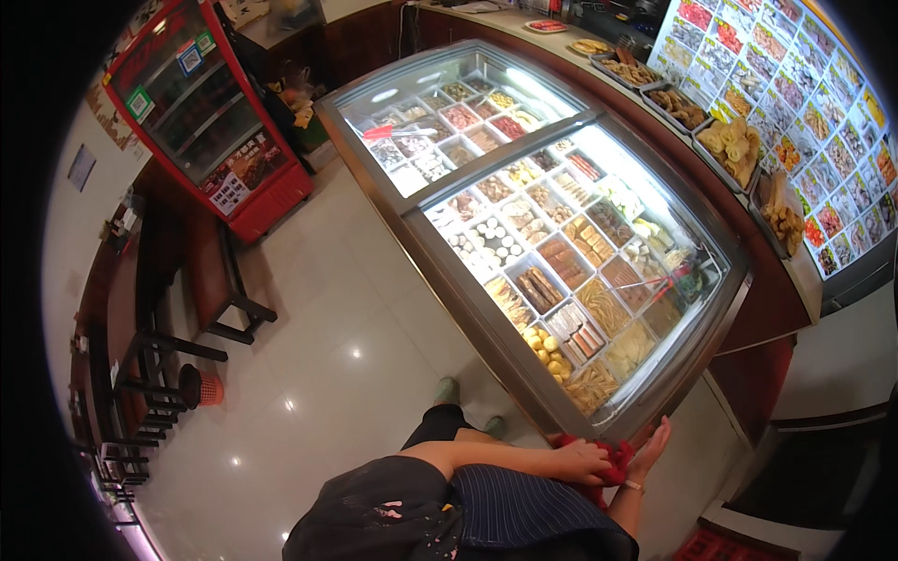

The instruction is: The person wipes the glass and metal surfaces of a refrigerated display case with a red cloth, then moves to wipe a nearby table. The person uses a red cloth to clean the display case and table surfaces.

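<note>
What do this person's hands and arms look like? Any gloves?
No gloves: the left hand and right hand are bare. The left forearm is bare too, below a black sleeve. A thin, pale band sits on the right wrist.

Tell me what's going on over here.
A person stands at the corner of a lit, glass-topped freezer. Their left hand grips a bunched red cloth by the freezer's near end, while the right hand is open beside it, fingers extended. Under the glass, assorted food sits sorted in trays.
</note>
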Demonstrator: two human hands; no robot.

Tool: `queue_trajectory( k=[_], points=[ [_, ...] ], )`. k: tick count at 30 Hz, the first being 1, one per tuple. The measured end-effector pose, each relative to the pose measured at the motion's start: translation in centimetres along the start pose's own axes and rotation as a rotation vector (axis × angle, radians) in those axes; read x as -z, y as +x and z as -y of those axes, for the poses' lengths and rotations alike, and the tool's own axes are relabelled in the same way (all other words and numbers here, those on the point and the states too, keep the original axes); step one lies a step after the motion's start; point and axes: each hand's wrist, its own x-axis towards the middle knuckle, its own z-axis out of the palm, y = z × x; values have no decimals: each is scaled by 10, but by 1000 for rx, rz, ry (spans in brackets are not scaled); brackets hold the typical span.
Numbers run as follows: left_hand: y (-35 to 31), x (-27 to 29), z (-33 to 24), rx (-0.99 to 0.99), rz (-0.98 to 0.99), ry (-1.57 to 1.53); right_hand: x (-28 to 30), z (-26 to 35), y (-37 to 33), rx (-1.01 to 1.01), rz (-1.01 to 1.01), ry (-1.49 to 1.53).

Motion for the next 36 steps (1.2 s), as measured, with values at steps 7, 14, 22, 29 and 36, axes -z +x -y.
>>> queue_trajectory(
  k=[7, 14, 22, 29, 36],
  points=[
    [-63, 87, 64, 198, -530, 658, -66, -30, -113, 436, 581, -795],
    [-149, 178, 99, 568, -746, 747, -189, -5, -128, 492, 730, -599],
    [-281, 234, 116, 873, -1010, -238, -322, -17, -189, -154, 754, -151],
    [-365, 259, 110, 776, -1345, -909, -426, -6, -238, -262, 1109, -131],
    [-426, 313, 142, 932, -1374, -708, -519, 65, -229, 214, 1278, -37]
  ],
)
